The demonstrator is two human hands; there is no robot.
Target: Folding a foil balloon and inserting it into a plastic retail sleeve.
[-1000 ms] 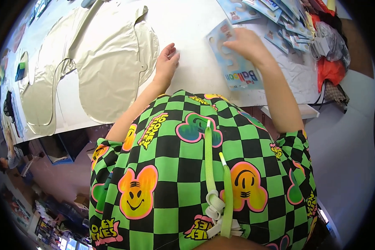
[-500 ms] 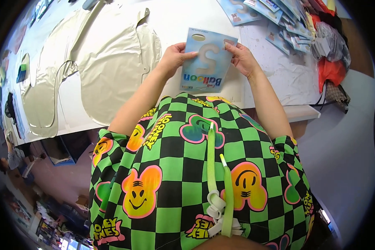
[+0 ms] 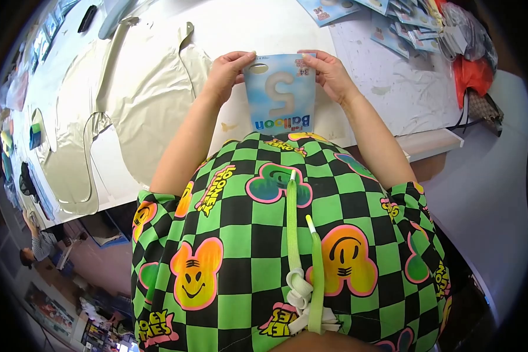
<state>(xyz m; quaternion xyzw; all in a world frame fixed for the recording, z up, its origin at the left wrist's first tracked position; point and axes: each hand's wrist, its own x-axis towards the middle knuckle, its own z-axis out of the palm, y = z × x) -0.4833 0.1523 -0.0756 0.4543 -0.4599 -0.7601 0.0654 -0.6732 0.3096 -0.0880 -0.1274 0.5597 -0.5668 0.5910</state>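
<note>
A flat light-blue balloon packet (image 3: 281, 120) stands out over the near edge of the table, close to my shirt. It has an oval hang hole, a pale curved figure and coloured lettering that reads upside down from here. My left hand (image 3: 224, 73) pinches its far left corner, thumb on top beside the hole. At the far right corner my right hand (image 3: 331, 73) grips it between thumb and fingers. Some fingertips of both hands are hidden behind the packet.
A large flattened beige foil balloon (image 3: 152, 100) covers the table's left side. Several similar blue packets (image 3: 390, 38) lie heaped at the back right, beside a red plastic bag (image 3: 474, 75). A black object (image 3: 87, 19) lies at the far left. Another person (image 3: 40, 243) is at the lower left.
Both hands have shifted to the packet's far corners, and the packet has tilted, its far edge now level. My view has moved slightly.
</note>
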